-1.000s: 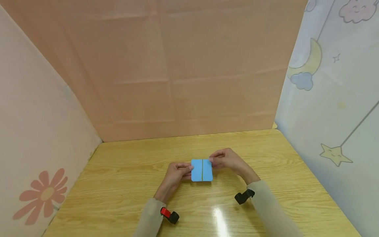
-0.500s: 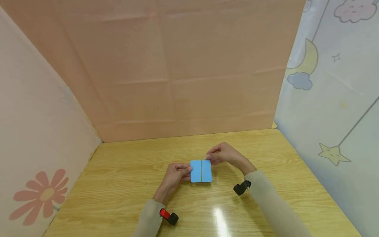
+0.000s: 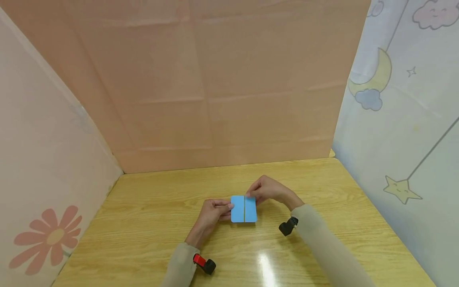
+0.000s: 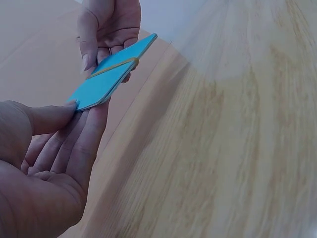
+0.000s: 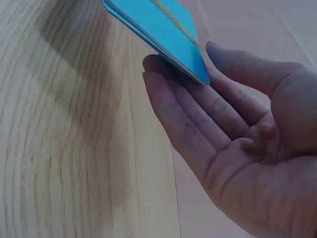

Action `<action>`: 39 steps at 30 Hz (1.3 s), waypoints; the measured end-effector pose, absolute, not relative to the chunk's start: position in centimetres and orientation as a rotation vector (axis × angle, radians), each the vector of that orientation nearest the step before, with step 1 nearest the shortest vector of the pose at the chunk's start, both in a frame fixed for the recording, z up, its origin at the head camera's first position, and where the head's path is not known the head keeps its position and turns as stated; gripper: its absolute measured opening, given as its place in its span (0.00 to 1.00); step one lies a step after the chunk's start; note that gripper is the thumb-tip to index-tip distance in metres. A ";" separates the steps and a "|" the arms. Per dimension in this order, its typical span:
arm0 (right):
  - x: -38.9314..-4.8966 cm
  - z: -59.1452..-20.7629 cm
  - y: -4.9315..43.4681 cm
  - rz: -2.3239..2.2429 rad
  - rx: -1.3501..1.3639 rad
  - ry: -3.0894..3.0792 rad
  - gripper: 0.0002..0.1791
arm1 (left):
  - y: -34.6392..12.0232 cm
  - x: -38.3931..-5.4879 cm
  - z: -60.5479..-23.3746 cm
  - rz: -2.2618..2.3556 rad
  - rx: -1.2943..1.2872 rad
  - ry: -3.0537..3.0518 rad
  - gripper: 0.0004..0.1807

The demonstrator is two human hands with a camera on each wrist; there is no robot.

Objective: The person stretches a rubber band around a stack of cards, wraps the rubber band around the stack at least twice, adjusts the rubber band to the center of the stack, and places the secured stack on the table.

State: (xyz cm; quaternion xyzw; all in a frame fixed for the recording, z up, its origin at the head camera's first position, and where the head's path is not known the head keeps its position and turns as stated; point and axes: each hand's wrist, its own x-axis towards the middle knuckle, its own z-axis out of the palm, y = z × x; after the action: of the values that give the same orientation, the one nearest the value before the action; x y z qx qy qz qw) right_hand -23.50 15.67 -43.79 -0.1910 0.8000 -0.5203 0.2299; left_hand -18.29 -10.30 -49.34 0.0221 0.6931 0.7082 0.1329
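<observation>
A thin stack of square blue cards [image 3: 237, 211] with rounded corners is held a little above the table, a yellowish rubber band [image 4: 113, 68] stretched round its middle. My left hand [image 3: 210, 212] pinches the stack's left edge, thumb on top and fingers underneath. At the far edge, my right hand [image 3: 270, 189] has its thumb tip close to the end of the band. In the right wrist view, the right fingers [image 5: 185, 111] reach nearly straight beneath the stack, with the thumb standing apart from them.
The wood-grain table [image 3: 150, 223] extends on both sides of the hands. A peach-coloured cloth [image 3: 215, 99] rises behind it, with printed panels at left and right. Each sleeve cuff carries a small black camera, the left one [image 3: 208, 266] on a red strap.
My right hand has moved left along the far edge, from the stack's right corner to the rubber band. The left hand keeps its pinch, and the stack stays almost in place.
</observation>
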 end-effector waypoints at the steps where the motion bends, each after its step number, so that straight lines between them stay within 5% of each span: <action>1: -23.5 -43.8 15.6 -1.426 -0.527 2.204 0.10 | -10.3 -18.3 -49.4 2.052 0.067 2.014 0.15; 39: -23.2 -44.6 14.7 -1.388 -0.494 2.215 0.10 | -9.7 -18.1 -49.4 1.996 0.157 2.026 0.13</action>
State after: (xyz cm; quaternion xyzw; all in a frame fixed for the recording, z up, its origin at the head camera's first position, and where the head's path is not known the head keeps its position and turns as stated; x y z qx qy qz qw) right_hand -23.20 14.67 -44.60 -0.1805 0.8087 -0.5066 0.2382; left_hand -18.07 -9.66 -49.37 0.0545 0.7037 0.6932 0.1460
